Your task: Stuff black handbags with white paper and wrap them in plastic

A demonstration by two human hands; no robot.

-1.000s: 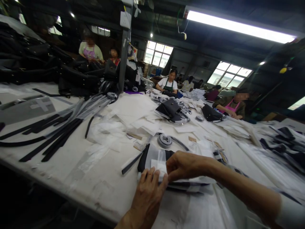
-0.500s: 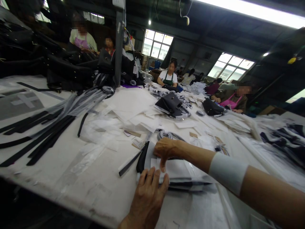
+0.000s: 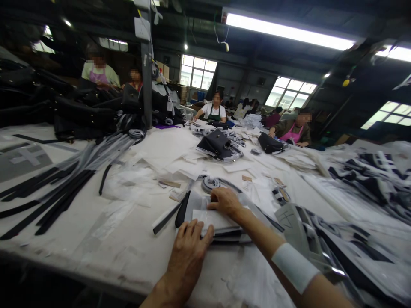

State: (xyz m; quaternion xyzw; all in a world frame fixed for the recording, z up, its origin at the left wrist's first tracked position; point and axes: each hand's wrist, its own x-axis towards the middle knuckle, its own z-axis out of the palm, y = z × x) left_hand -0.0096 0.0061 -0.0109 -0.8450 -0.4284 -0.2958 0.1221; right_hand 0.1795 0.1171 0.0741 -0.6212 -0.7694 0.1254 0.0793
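A flat black handbag (image 3: 183, 211) lies in front of me, covered by clear plastic, with white paper (image 3: 201, 215) on top. My left hand (image 3: 189, 248) rests on its near edge, palm down, fingers stretched out. Over the upper part of the bundle is my right hand (image 3: 225, 202), its fingers bent and drawn together at the plastic. Whatever those fingertips pinch is hidden from view. Just beyond the right hand sits a wrapped coil of strap (image 3: 210, 183). A dark strip (image 3: 166, 219) lies left of the bag.
Long black straps (image 3: 66, 199) spread over the table's left side. Another black bag (image 3: 215, 143) stands farther back. Plastic-wrapped dark pieces (image 3: 356, 252) are heaped at the right. A grey post (image 3: 147, 77) rises behind. Several people sit around the table.
My right hand has shifted from a thumb-down fist to a lower, bent-finger hold on the bundle. The left hand stays on the near edge. The view has turned rightward.
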